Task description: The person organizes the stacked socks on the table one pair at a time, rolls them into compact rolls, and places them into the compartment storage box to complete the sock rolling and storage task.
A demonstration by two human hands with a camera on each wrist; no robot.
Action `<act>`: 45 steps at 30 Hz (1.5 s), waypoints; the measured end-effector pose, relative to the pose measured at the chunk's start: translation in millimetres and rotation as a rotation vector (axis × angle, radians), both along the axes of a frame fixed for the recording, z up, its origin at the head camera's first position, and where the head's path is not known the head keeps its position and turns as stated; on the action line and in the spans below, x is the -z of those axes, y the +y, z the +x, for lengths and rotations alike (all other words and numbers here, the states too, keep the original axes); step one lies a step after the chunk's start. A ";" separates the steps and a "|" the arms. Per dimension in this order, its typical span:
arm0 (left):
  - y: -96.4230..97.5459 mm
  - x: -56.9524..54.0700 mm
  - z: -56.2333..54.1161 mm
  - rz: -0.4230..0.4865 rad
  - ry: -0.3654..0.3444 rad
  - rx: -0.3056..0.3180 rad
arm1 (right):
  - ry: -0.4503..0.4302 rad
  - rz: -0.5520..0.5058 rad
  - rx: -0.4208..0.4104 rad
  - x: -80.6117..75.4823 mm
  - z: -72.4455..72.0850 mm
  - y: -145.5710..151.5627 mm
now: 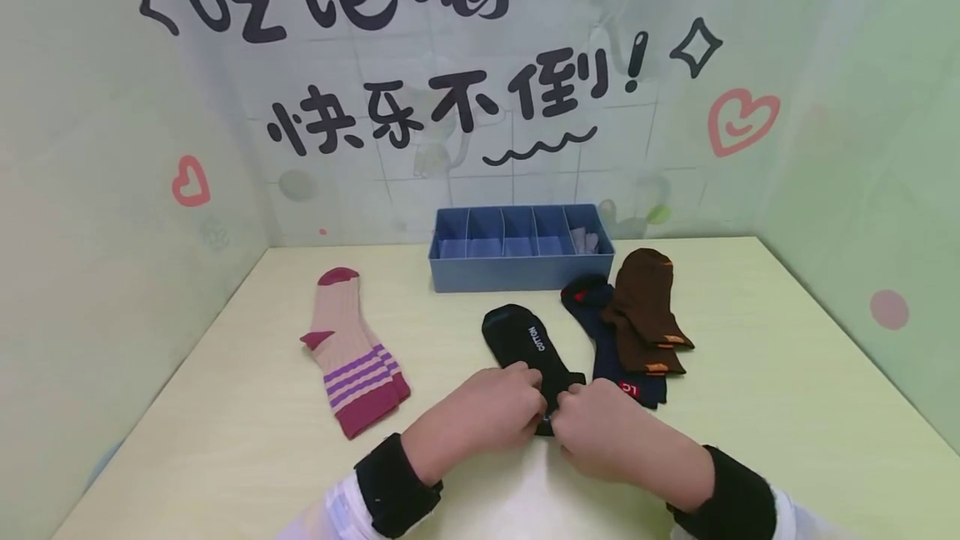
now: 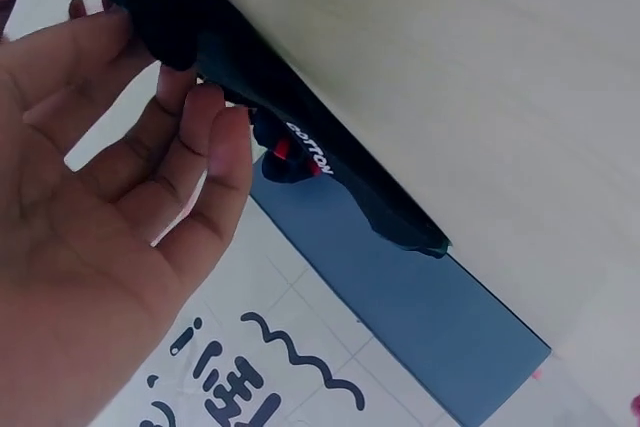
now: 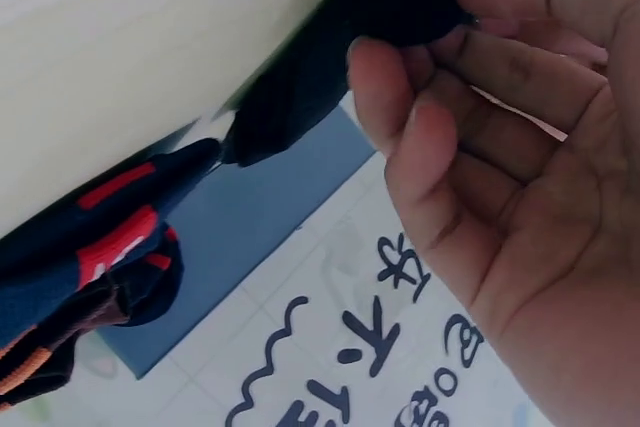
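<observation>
A black sock (image 1: 521,338) with white "COTTON" lettering lies on the table between the two hands, its toe pointing to the box. My left hand (image 1: 491,407) pinches its near end from the left, thumb and fingertips on the fabric in the left wrist view. From the right, my right hand (image 1: 611,427) pinches the same end between thumb and fingers, as the right wrist view shows. The two hands almost meet there, covering part of the cuff. Whether one sock or a stacked pair lies here, I cannot tell.
A blue divided box (image 1: 517,275) stands at the table's back, something pale in its rightmost compartment. Pink socks (image 1: 341,315) with purple stripes lie to the left. On the right, brown socks (image 1: 648,298) overlap navy socks (image 1: 606,357) with red marks. Printed walls enclose the table.
</observation>
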State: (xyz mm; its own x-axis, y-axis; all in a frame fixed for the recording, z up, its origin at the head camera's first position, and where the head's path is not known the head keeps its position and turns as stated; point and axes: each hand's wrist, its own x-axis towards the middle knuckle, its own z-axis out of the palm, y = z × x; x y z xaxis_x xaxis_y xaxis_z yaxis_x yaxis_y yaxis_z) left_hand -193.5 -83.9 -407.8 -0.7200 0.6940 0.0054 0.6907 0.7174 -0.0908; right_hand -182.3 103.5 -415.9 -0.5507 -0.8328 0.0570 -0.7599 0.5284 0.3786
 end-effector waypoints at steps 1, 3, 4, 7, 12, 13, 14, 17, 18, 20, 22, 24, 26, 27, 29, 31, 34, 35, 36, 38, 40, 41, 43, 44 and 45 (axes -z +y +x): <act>-0.2 -0.2 0.8 -0.015 -0.002 0.005 | -0.043 -0.031 0.012 -0.3 -1.8 1.3; -0.3 -0.9 2.5 -0.034 -0.025 0.002 | -0.145 -0.088 0.035 -1.6 -5.2 3.3; 0.0 -1.4 3.4 -0.041 -0.032 0.000 | -0.187 -0.112 0.042 -2.2 -6.5 4.5; 1.0 -2.7 6.3 -0.051 -0.023 0.010 | -0.329 -0.170 0.053 -4.4 -11.6 8.5; 5.2 -4.7 9.1 -0.017 -0.094 0.013 | -0.613 -0.263 0.064 -10.9 -23.0 17.1; 6.1 -5.3 9.4 -0.009 -0.118 0.010 | -0.655 -0.278 0.063 -12.0 -25.2 18.6; 7.0 -5.6 9.4 -0.003 -0.144 0.006 | -0.686 -0.285 0.062 -12.7 -27.3 19.8; 9.2 -6.9 9.8 0.005 -0.189 -0.006 | -0.720 -0.287 0.050 -13.0 -31.3 22.1; 9.7 -7.0 9.8 0.001 -0.186 -0.005 | -0.723 -0.288 0.050 -12.9 -31.7 22.1; 10.3 -6.9 9.6 -0.005 -0.184 -0.006 | -0.721 -0.294 0.063 -13.0 -31.3 21.7; 10.4 -6.9 9.7 -0.014 -0.170 -0.007 | -0.713 -0.304 0.084 -13.2 -30.4 21.1; 10.0 -6.5 9.7 -0.018 -0.161 -0.008 | -0.701 -0.319 0.099 -13.9 -29.4 20.8; 9.6 -5.9 9.8 -0.018 -0.152 -0.010 | -0.681 -0.340 0.098 -14.0 -28.7 20.8; 9.4 -5.9 10.0 -0.018 -0.146 -0.014 | -0.665 -0.354 0.087 -13.8 -28.3 20.8; 9.1 -5.3 10.4 -0.025 -0.118 -0.014 | -0.601 -0.373 0.055 -13.1 -27.2 20.9; 9.2 -4.3 10.4 -0.035 -0.086 -0.020 | -0.489 -0.368 0.034 -12.0 -25.3 20.7; 9.4 -3.0 10.4 -0.037 -0.064 -0.036 | -0.326 -0.294 0.039 -10.7 -20.2 18.6; 9.4 -2.7 10.5 -0.031 -0.067 -0.042 | -0.276 -0.253 0.038 -10.5 -18.0 17.7; 9.4 -2.1 10.4 -0.025 -0.072 -0.049 | -0.229 -0.215 0.025 -10.4 -15.6 16.6; 9.3 -1.9 10.6 -0.014 -0.074 -0.049 | -0.170 -0.150 -0.012 -10.0 -11.4 14.3; 9.2 -1.7 10.8 -0.014 -0.064 -0.036 | -0.102 -0.104 -0.060 -9.5 -7.9 12.9; 9.2 -1.6 10.8 -0.014 -0.057 -0.026 | -0.071 -0.089 -0.079 -9.1 -6.5 12.6; 9.1 -1.2 10.5 -0.014 -0.041 -0.006 | -0.018 -0.066 -0.101 -7.8 -5.4 12.1; 8.9 -1.0 10.4 -0.013 -0.036 0.002 | 0.006 -0.055 -0.109 -7.2 -5.5 12.2; 8.8 -0.5 10.1 -0.009 -0.033 0.010 | 0.014 -0.042 -0.111 -6.6 -6.1 12.4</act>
State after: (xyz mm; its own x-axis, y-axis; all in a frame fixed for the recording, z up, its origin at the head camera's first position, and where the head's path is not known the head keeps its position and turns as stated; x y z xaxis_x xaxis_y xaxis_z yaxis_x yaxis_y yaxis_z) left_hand -183.4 -75.1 -407.3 -0.7129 0.7008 -0.0246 0.7004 0.7098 -0.0746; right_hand -188.4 115.9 -409.3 -0.4538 -0.8854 0.1007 -0.8094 0.4568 0.3689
